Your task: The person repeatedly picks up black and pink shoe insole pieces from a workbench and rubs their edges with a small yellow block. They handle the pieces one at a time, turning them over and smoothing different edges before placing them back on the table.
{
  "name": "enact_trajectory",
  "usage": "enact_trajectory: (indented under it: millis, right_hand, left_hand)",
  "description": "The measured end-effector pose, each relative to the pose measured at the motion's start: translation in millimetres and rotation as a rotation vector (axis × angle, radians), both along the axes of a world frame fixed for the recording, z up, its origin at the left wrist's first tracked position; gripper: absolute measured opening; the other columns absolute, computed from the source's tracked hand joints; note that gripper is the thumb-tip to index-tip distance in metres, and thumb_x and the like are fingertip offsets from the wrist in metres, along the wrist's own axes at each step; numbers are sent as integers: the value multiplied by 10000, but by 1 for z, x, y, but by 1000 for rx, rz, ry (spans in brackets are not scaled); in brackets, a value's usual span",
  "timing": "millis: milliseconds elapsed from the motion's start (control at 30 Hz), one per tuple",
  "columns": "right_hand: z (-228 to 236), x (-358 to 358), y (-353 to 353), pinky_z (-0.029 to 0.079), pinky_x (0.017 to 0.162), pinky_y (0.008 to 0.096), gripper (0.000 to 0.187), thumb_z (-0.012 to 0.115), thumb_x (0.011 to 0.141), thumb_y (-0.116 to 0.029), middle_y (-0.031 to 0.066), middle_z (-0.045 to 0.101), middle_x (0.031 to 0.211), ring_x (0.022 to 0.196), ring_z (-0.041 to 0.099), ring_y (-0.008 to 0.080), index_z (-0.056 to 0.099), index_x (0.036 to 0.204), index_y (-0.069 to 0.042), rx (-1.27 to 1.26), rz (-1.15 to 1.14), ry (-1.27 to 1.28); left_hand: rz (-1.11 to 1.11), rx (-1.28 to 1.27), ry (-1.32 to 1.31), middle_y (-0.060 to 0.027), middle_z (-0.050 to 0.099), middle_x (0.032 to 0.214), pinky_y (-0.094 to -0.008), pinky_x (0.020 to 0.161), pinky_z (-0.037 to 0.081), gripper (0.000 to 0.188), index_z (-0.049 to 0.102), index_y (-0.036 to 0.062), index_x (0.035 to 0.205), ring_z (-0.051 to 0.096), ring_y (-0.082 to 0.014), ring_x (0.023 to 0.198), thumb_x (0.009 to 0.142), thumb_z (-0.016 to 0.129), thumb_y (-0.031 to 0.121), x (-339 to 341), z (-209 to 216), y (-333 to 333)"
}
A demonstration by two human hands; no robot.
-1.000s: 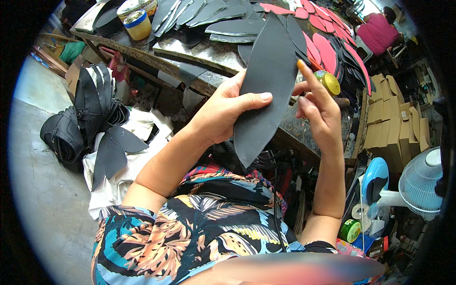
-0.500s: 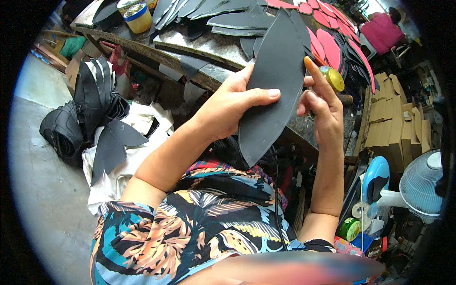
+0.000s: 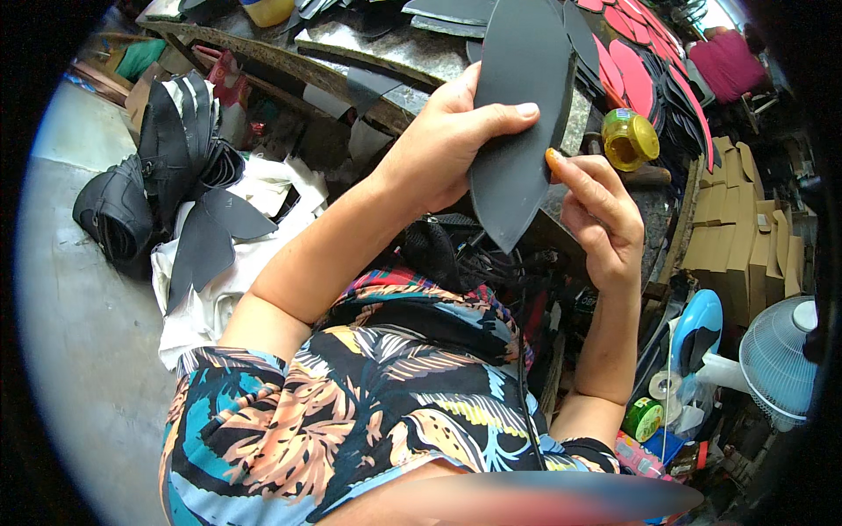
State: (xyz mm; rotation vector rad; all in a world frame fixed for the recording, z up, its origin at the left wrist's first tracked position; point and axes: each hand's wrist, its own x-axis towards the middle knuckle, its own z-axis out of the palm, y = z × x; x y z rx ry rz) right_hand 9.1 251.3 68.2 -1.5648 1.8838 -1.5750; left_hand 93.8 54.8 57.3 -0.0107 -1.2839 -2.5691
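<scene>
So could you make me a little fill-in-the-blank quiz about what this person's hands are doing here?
1. The left hand holds a dark, leaf-shaped ____ sheet with the thumb lying across its face.
2. The right hand touches the sheet's ____ edge with a fingertip.
3. The small open jar on the workbench is ____ in colour.
4. A white ____ stands at the lower right.

Missing words: black; right; yellow; fan

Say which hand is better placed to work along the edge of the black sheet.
Right, probably. The right hand has a free fingertip at the edge of the black sheet, while the left hand is busy gripping it.
</scene>
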Motion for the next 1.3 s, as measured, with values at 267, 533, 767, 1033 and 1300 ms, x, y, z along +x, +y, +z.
enact_trajectory:
  millis: [267, 533, 767, 1033, 1300]
  right_hand:
    - [6, 12, -8, 442, 526, 259, 490, 673, 717, 64, 65, 625, 931, 567, 505, 126, 752, 1147, -157, 6, -135, 424]
    - [10, 19, -10, 470, 568, 314, 517, 662, 659, -35, 46, 624, 954, 638, 562, 185, 759, 1119, -251, 47, -177, 815]
    - [-2, -17, 4, 483, 659, 239, 435, 531, 827, 64, 106, 643, 1041, 717, 550, 114, 667, 1226, -44, -117, -287, 412]
    - [-64, -45, 47, 499, 682, 249, 574, 485, 908, 42, 91, 608, 1128, 740, 536, 104, 434, 1468, -72, -84, -748, 357]
    - [-75, -40, 52, 496, 692, 265, 575, 506, 908, 52, 87, 594, 1131, 762, 544, 126, 440, 1463, -80, -58, -772, 398]
  left_hand:
    - [77, 60, 39, -74, 641, 1016, -276, 741, 588, 325, 506, 33, 1226, 672, -134, 838, 931, 637, 74, -10, -8, -4]
    - [164, 161, 36, -86, 637, 1058, -330, 816, 583, 341, 500, 18, 1240, 667, -178, 911, 923, 622, 52, -18, -14, -9]
    - [-49, -295, -97, -71, 611, 1067, -263, 742, 541, 548, 411, 0, 1380, 612, -107, 890, 877, 614, 79, -4, -7, -35]
    - [275, -875, 106, -76, 634, 1129, -268, 875, 502, 525, 496, -22, 1340, 598, -120, 1007, 858, 686, 64, -11, 1, -104]
    - [787, -734, 119, -192, 627, 1232, -368, 930, 489, 515, 537, -28, 1328, 595, -275, 1107, 829, 623, 66, -55, 38, -214]
